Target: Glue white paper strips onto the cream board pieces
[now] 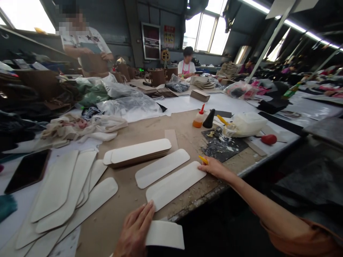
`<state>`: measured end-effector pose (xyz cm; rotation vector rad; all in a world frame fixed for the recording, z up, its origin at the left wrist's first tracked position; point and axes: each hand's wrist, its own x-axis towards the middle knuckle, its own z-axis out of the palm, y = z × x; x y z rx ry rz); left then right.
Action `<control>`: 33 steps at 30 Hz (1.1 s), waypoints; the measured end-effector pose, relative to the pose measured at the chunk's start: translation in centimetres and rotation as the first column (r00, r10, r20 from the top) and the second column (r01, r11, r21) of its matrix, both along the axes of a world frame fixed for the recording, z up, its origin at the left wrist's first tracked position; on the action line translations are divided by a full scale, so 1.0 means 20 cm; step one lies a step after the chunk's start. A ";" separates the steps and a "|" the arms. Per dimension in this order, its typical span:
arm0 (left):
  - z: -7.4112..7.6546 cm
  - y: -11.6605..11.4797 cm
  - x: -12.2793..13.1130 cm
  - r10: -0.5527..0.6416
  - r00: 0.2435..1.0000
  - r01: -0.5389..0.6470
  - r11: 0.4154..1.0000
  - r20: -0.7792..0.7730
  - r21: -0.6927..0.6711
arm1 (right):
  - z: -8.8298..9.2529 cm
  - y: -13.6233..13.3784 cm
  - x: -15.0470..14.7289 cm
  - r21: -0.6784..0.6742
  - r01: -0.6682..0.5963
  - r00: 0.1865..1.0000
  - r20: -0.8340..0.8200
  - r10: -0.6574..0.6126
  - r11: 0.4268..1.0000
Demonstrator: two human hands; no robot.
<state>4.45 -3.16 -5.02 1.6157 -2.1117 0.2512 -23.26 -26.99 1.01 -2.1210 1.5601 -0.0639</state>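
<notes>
My left hand (135, 228) is at the table's front edge, fingertips on the lower left corner of a long white rounded piece (175, 185). Under its fingers it holds another white piece (166, 234), which juts past the edge; the thumb is hidden. At the long piece's right end is my right hand (213, 167), closed round a yellow tool (203, 160) with its fingers touching the piece. A second white piece (162, 168) lies just behind, beside a neat stack of similar pieces (139, 151). More white pieces (56, 185) overlap in a loose pile at the left.
A dark glue-smeared board (223, 144), an orange-filled bottle (198, 120), a black cone-shaped object (209, 119), a white plastic container (248, 124) and a red object (268, 139) stand at the right. A phone (28, 170) lies left, near cloths (72, 130). Other people work behind.
</notes>
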 end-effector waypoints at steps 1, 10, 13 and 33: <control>0.00 0.00 0.00 0.000 1.000 0.000 1.000 0.008 -0.004 | 0.00 0.00 0.00 0.004 -0.005 1.000 0.008 0.005 1.000; -0.01 -0.01 0.02 -0.034 0.999 0.034 0.999 0.022 -0.035 | 0.00 -0.02 0.00 0.025 -0.034 0.999 0.027 0.033 0.999; 0.00 -0.01 0.02 -0.039 0.999 0.039 0.999 -0.006 -0.019 | -0.01 -0.03 0.00 0.024 -0.036 0.999 0.014 0.036 0.999; 0.07 0.02 -0.02 -0.001 0.994 0.014 0.993 -0.111 0.115 | -0.03 -0.05 0.00 0.007 -0.096 0.994 -0.050 0.096 0.995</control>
